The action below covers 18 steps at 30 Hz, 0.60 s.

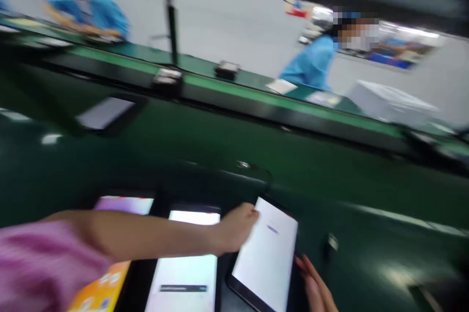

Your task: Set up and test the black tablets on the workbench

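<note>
Three lit tablets lie side by side near the bench's front edge. My left hand (238,228) reaches across from the left and grips the top left edge of the right tablet (267,258), whose screen is white. My right hand (318,288) touches that tablet's right edge from below, fingers stretched out. The middle tablet (186,278) shows a white screen under my forearm. The left tablet (110,287) shows an orange and pink screen. The picture is blurred by motion.
A dark green bench (234,155) spreads ahead, with another tablet (104,112) lying at the left. Beyond it runs a green conveyor (256,97) carrying small dark devices. Two people in blue coats work on its far side. A white box (388,101) sits at the right.
</note>
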Available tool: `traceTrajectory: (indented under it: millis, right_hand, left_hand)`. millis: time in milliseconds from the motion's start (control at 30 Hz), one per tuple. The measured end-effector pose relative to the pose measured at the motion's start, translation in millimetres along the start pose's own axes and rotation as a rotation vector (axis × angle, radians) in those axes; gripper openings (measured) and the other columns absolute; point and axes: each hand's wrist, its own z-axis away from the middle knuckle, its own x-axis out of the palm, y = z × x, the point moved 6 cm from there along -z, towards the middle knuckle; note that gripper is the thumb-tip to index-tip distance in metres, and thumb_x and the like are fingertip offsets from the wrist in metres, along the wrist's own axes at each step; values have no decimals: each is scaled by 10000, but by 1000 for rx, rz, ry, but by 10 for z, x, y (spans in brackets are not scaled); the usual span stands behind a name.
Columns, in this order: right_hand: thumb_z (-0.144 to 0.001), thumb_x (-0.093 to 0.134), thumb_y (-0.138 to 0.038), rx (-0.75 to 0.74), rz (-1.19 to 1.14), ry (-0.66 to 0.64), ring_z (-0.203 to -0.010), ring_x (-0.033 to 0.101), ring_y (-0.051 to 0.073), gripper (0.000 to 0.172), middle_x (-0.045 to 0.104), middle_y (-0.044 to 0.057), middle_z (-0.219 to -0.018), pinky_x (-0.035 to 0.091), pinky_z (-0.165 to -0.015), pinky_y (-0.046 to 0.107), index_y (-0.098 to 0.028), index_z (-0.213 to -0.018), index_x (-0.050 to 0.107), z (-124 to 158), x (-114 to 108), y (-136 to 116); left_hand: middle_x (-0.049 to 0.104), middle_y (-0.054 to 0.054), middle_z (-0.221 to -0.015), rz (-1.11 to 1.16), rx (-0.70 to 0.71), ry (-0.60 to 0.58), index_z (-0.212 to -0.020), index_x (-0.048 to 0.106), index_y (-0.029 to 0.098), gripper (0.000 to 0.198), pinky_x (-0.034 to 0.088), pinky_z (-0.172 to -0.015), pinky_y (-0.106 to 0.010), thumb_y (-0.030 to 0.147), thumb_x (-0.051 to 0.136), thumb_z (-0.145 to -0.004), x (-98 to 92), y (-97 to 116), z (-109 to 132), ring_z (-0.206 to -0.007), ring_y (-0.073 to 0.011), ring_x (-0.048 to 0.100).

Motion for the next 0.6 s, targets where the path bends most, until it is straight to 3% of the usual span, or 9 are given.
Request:
traceTrajectory:
  millis: [33,100,200,300,367,533,600]
  right_hand:
    - [-989,499,-537,42,1,32,-1077,676,285,423,696,108,-1193,609,-856,435,-249,-1267,637,112,-89,43]
    - [-1016,450,-486,88,-47,83,-1132,665,293,456,687,135,-1233,590,-906,432,-182,-1312,618,209,-147,57]
    - [-1023,479,-383,86,-35,119,-1156,651,246,396,668,107,-1274,579,-896,352,-220,-1372,569,179,-123,7]
    - [-1023,494,-343,68,-15,84,-1170,629,215,389,653,64,-1299,558,-909,313,-287,-1406,529,160,-94,-67]
    - [-1029,479,-372,109,-12,90,-1181,612,216,376,645,42,-1306,545,-919,315,-319,-1398,529,180,-101,-100]
    - [-1030,452,-435,258,-13,145,-1176,589,285,360,634,74,-1288,524,-903,391,-287,-1329,586,225,-91,-155]
    - [-1029,453,-416,236,-6,160,-1146,597,304,350,649,91,-1250,513,-901,421,-267,-1312,598,217,-84,-184]
  left_hand:
    - [630,-118,-1198,-81,-4,-46,-1271,552,143,331,474,-1005,-475,305,387,-1034,-9,-13,-47,-1113,-247,609]
    - [561,-116,-1363,-253,28,-143,-1394,474,207,397,392,-1086,-478,310,391,-1019,-68,-24,-131,-1245,-272,531]
    - [472,-103,-1480,-557,148,-264,-1425,485,181,460,234,-1184,-502,264,421,-977,-178,-45,-243,-1377,-314,395]
    - [448,-110,-1508,-1147,530,-309,-1509,381,163,591,360,-1131,-506,117,254,-934,-175,-23,-348,-1352,-327,443]
    - [442,-130,-1511,-1402,686,-307,-1544,308,163,713,448,-1070,-512,20,200,-854,-166,-56,-443,-1323,-347,485]
    - [605,-194,-1327,-1536,983,-197,-1569,-35,266,840,610,-820,-450,-13,219,-819,-174,4,-544,-1124,-341,654]
    - [627,-193,-1293,-1520,1052,-217,-1569,-35,289,844,617,-784,-422,-1,238,-825,-164,11,-523,-1096,-328,669]
